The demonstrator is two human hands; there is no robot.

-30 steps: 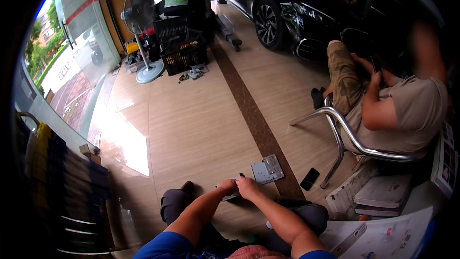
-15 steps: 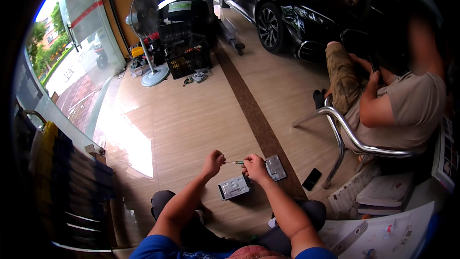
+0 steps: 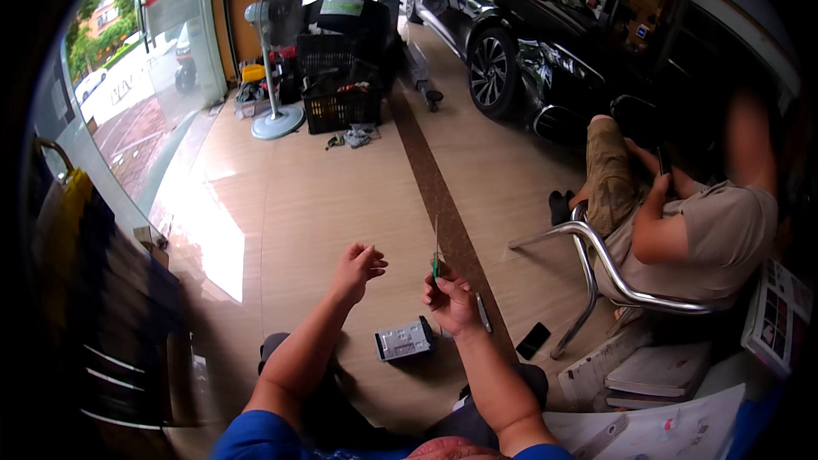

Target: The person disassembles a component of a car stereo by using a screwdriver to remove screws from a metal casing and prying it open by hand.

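A screwdriver with a green handle is held by my right hand, its thin shaft pointing up and away. To its left, my left hand hovers above the floor, fingers curled and bunched at the tips; whether something tiny is between them cannot be made out. On the floor below the hands sits a silver metal box-shaped unit with dark edges. A silver plate lies just right of my right hand, which mostly hides it.
A black phone lies on the floor to the right. Beyond it a person sits on a metal-framed chair, holding a phone. Books and a white panel are at lower right. A fan, black crates and a black car stand farther off.
My hands have moved apart. The screwdriver, earlier level between both hands, now points up in my right hand alone. My right hand now covers most of the silver plate, and the view has shifted.
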